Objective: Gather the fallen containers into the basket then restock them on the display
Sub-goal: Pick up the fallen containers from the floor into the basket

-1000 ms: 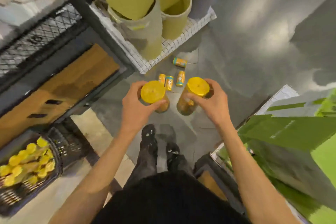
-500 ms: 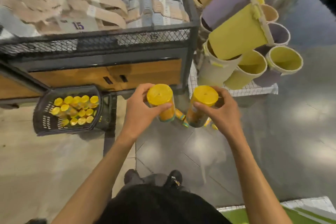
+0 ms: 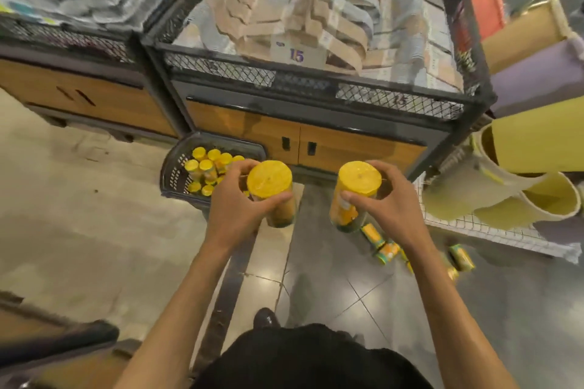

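Retail shop, aisle level. Identified by: mesh-walled display bins (image 3: 309, 79) stacked with packaged goods (image 3: 300, 9); price card (image 3: 297, 55) marked "15" (same figure repeated on the mesh front); wood-panelled cabinet bases (image 3: 347, 145) beneath the bins; dark shopping basket (image 3: 173, 167) on the tiled floor (image 3: 331, 287), filled with identical yellow-lidded containers (image 3: 207, 166); further loose containers (image 3: 387, 251) lying on the floor nearby; large yellow and purple cylindrical tubs (image 3: 537, 142) piled on a white wire rack (image 3: 474, 227).

Looking forward and steeply down from head height through a wide-angle lens, facing the mesh-fronted display bin (image 3: 221, 69), hovering close above the left hand (image 3: 234, 211) and right hand (image 3: 392, 208).
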Available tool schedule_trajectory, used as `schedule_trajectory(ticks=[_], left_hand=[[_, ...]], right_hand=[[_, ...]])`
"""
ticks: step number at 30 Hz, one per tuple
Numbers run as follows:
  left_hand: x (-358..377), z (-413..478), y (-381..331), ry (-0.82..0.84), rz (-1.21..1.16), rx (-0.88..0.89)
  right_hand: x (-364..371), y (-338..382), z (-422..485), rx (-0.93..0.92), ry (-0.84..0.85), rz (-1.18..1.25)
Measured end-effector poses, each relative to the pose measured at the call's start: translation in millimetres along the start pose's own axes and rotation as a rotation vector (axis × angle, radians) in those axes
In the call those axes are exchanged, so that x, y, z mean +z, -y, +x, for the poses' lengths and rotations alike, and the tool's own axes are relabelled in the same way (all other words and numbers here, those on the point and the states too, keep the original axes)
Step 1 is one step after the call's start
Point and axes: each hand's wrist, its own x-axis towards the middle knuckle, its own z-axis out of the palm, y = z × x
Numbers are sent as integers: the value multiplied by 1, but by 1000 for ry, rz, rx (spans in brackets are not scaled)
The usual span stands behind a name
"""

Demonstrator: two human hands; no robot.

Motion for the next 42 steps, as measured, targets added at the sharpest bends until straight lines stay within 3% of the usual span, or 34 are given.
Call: schedule_trajectory(ticks=[8,26,34,42], left_hand=[[-86,18,62,-169,-7,-154],[-132,173,163,-346,118,-406],[-159,229,221,-270,159,-509],[-198,295,325,-87,286,-533]], right_hand=[[95,43,49,-54,166,-30],[253,39,248,-131,577,-205],[327,36,299,-77,585,-303],[428,11,326,61,541,-350]])
